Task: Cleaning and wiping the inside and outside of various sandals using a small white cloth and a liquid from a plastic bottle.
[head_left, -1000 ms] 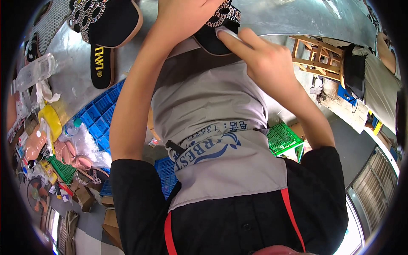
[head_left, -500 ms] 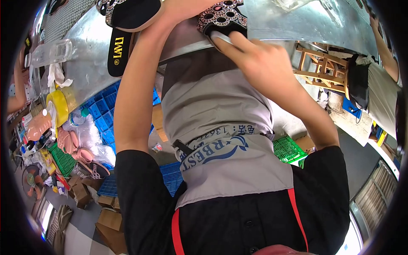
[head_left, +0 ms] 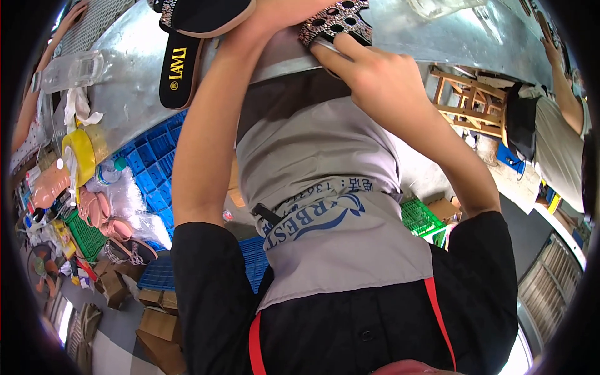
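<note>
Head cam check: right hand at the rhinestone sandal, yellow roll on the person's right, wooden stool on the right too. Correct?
One error: the yellow roll is on the person's left, as the head view shows. The rest holds: right hand at the rhinestone sandal, wooden stool on the right.

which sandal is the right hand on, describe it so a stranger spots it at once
Start at the shiny metal table across the top. At its near edge, the right hand touches a black sandal whose strap glitters with stones around dark ovals. Unlike the other black sandal farther left, it has that hand at its strap.
</note>
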